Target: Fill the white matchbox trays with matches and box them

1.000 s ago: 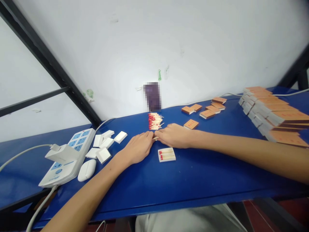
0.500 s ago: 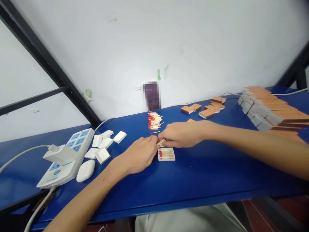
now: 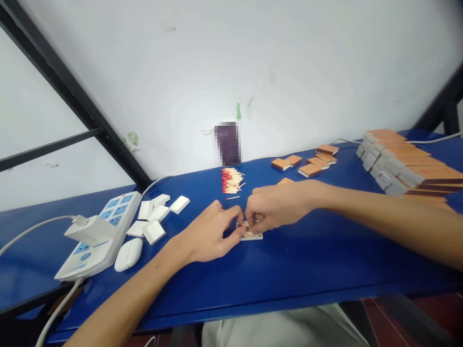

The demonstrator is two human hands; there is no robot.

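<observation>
A small white matchbox tray (image 3: 257,237) lies on the blue table, holding matchsticks (image 3: 249,233) with red heads toward the left. My left hand (image 3: 211,234) is at the tray's left end, thumb and forefinger closed around the red heads. Over the right part of the tray, my right hand (image 3: 277,207) pinches the plain ends of matchsticks. Fingers hide much of the tray. Behind the hands lies a pile of red-headed matchsticks (image 3: 231,181), with one loose matchstick (image 3: 232,197) just in front of it.
White trays (image 3: 158,213) lie left, beside a white earphone case (image 3: 129,255) and a power strip (image 3: 125,219) with a plugged-in charger (image 3: 94,231). Several orange matchboxes (image 3: 310,169) lie back right; stacked matchboxes (image 3: 408,159) stand far right. A wall (image 3: 289,72) rises behind.
Both hands have come forward and down from behind the tray, bringing the matchsticks into it. They have moved slightly apart. The pile and boxes stay put.
</observation>
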